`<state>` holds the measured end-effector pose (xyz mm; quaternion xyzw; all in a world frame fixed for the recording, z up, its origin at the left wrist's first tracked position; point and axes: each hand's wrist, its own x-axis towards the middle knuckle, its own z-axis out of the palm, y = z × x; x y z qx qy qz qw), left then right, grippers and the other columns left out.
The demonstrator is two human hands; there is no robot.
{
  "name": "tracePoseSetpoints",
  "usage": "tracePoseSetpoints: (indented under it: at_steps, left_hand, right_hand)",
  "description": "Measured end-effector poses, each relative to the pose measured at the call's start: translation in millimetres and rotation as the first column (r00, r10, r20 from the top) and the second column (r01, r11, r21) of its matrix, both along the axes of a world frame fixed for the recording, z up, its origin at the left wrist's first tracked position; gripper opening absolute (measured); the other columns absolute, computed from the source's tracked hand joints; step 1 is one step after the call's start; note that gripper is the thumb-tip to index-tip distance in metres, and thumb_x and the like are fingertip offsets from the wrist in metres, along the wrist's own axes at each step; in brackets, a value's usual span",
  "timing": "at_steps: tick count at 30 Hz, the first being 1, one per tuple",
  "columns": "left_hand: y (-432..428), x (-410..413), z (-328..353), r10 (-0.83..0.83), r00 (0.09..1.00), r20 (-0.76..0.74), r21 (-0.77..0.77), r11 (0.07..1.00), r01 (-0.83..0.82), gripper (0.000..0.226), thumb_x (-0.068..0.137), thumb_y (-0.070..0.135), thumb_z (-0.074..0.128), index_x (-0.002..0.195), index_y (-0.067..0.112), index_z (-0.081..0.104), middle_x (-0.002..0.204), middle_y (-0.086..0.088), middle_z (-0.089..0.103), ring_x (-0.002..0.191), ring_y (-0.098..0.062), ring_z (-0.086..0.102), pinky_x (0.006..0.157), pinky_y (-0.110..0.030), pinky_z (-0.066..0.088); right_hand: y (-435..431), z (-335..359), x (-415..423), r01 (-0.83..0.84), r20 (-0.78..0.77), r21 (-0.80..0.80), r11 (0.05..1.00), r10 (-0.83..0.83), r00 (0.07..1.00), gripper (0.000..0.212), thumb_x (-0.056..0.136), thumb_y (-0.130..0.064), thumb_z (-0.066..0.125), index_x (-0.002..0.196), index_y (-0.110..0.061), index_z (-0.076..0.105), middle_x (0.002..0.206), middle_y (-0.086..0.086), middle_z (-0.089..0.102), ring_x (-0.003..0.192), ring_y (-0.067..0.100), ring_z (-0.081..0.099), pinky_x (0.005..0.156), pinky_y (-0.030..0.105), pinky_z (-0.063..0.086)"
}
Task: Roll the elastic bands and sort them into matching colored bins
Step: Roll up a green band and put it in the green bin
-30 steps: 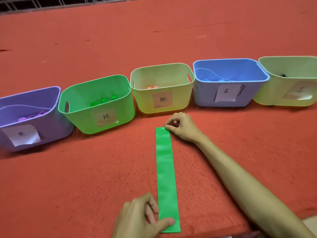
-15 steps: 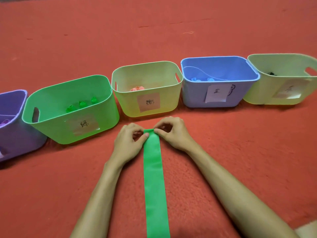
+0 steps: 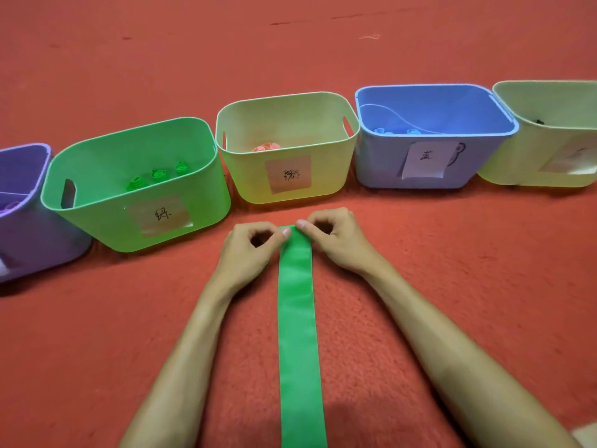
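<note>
The band [image 3: 297,318] is a long, flat, bright green strip with a slight sheen. It lies straight on the red carpet [image 3: 452,260], running from the person out towards a row of bins. Its far end is turned over into a small, tight fold just short of the yellow bin [image 3: 252,182]. Both hands hold that fold. The left hand [image 3: 250,250] pinches its left corner between thumb and curled fingers, and the right hand [image 3: 336,240] pinches the right corner the same way. The thumbs nearly meet on top of the band, and the forearms lie along either side of it.

Five bins stand side by side across the carpet. The purple bin [image 3: 19,227] at the left is partly cut off, and something pinkish shows inside it, too little to name. The green bin [image 3: 97,215] holds three green rolls [image 3: 158,176] and has a paper label on its front. The yellow bin holds pink rolls [image 3: 266,146] and has a pink label. The blue bin [image 3: 381,163] holds pale blue rolls [image 3: 397,132] and has a white label. The pale bin [image 3: 523,163] at the right shows a small dark thing [image 3: 539,121] at its rim.
</note>
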<state>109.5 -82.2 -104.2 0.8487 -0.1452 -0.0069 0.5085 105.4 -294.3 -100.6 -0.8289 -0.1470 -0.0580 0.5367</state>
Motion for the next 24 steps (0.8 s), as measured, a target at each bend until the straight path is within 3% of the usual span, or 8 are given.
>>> tracePoseSetpoints:
  at_steps: [3, 7, 10, 17, 24]
  left_hand:
    - [-0.7, 2.0, -0.6, 0.020, 0.999, -0.028, 0.017, 1.000, -0.020, 0.064, 0.094, 0.077, 0.049, 0.099, 0.019, 0.077, 0.091, -0.006, 0.076, 0.097, -0.033, 0.071, 0.087, -0.055, 0.055]
    - [-2.3, 2.1, 0.5, 0.026, 1.000, -0.017, 0.020, 0.999, -0.026, 0.064, 0.096, 0.074, 0.047, 0.098, 0.016, 0.074, 0.083, -0.008, 0.071, 0.084, -0.034, 0.067, 0.082, -0.057, 0.054]
    - [-2.1, 0.8, 2.6, 0.017, 1.000, -0.007, -0.014, 1.000, -0.017, 0.055, 0.098, 0.066, 0.051, 0.091, 0.015, 0.073, 0.073, -0.004, 0.063, 0.071, -0.017, 0.054, 0.077, -0.057, 0.049]
    - [2.2, 2.9, 1.1, -0.039, 0.999, -0.018, -0.033, 0.999, 0.038, 0.045, 0.098, 0.057, 0.056, 0.094, 0.017, 0.075, 0.080, -0.005, 0.071, 0.076, -0.020, 0.061, 0.080, -0.058, 0.052]
    - [1.6, 0.9, 3.4, -0.074, 0.996, -0.041, -0.070, 0.995, 0.071, 0.041, 0.099, 0.054, 0.057, 0.096, 0.018, 0.077, 0.085, -0.002, 0.075, 0.082, -0.013, 0.063, 0.083, -0.057, 0.053]
  right_hand:
    - [-1.2, 0.3, -1.7, -0.059, -0.035, 0.038, 0.998, 0.060, 0.998, 0.027, 0.100, -0.026, 0.067, 0.077, -0.014, 0.074, 0.066, 0.002, 0.068, 0.063, 0.002, 0.052, 0.060, 0.032, 0.044]
    - [-3.8, -1.2, -0.6, -0.084, -0.041, 0.043, 0.996, 0.086, 0.995, 0.024, 0.099, -0.027, 0.069, 0.079, -0.015, 0.076, 0.067, 0.004, 0.069, 0.063, 0.003, 0.052, 0.060, 0.036, 0.044]
    - [-5.7, -2.4, -0.8, -0.078, -0.019, 0.016, 0.997, 0.079, 0.997, 0.016, 0.095, -0.023, 0.074, 0.083, -0.015, 0.079, 0.075, -0.002, 0.075, 0.070, 0.002, 0.059, 0.066, 0.039, 0.051]
    - [-10.0, -0.1, -1.1, -0.130, -0.070, 0.027, 0.991, 0.131, 0.989, 0.012, 0.092, -0.027, 0.078, 0.092, -0.015, 0.082, 0.087, -0.003, 0.080, 0.080, 0.008, 0.067, 0.078, 0.047, 0.058]
    - [-9.8, 0.7, -0.2, -0.124, -0.082, 0.078, 0.989, 0.131, 0.988, 0.014, 0.096, -0.020, 0.073, 0.086, -0.012, 0.080, 0.083, 0.005, 0.079, 0.076, 0.006, 0.062, 0.072, 0.042, 0.054]
